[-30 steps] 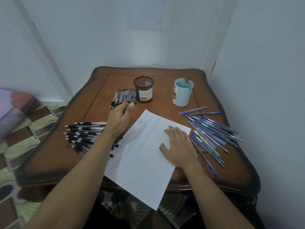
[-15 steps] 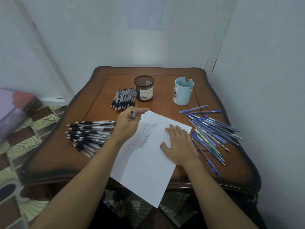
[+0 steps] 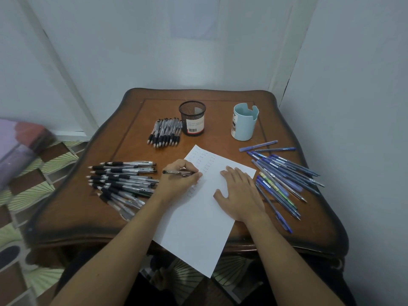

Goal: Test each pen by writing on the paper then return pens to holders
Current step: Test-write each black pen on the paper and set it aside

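Observation:
A white sheet of paper (image 3: 198,217) with small written marks lies across the table's front edge. My left hand (image 3: 180,181) grips a black clear pen (image 3: 174,172) over the sheet's left side, its tip hidden by my fingers. My right hand (image 3: 239,195) rests flat on the paper's right part. Behind stand a black mesh holder (image 3: 192,118) and a light blue holder (image 3: 244,122), neither showing any pens inside.
Black pens lie in a pile at the left (image 3: 123,180) and in a smaller bundle (image 3: 165,132) beside the mesh holder. Several blue pens (image 3: 284,177) spread at the right. The wooden table (image 3: 220,100) stands in a corner, walls close behind and right.
My left hand came back from the bundle near the mesh holder with a pen and lowered it onto the paper. My right hand stayed flat on the sheet.

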A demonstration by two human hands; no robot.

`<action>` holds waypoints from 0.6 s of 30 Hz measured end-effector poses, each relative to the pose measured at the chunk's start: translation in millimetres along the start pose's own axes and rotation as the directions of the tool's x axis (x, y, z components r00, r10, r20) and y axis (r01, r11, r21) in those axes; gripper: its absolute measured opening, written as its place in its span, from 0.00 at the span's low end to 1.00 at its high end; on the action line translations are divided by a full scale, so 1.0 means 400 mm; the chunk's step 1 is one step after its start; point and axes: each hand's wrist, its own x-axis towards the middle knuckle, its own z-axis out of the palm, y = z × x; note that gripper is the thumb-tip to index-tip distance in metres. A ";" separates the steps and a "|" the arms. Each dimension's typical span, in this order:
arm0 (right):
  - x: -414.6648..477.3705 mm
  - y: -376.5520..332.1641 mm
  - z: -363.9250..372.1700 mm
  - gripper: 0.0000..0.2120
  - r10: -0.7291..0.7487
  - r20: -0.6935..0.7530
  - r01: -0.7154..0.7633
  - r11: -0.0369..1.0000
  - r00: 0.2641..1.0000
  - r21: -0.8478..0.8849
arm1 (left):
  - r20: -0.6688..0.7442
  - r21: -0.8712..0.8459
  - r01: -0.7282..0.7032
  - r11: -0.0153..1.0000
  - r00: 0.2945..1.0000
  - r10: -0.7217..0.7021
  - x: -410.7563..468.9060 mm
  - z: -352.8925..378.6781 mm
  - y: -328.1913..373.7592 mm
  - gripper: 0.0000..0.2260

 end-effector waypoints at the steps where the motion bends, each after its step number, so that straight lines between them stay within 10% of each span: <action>1: 0.000 -0.001 0.000 0.32 0.000 0.000 0.000 1.000 1.000 -0.001 | -0.003 -0.033 0.021 0.999 1.000 -0.021 -0.006 0.003 0.006 0.05; 18: 0.000 0.000 -0.001 0.30 -0.002 -0.012 0.002 1.000 1.000 0.030 | -0.092 0.149 -0.049 0.988 0.994 0.064 -0.011 -0.016 -0.018 0.09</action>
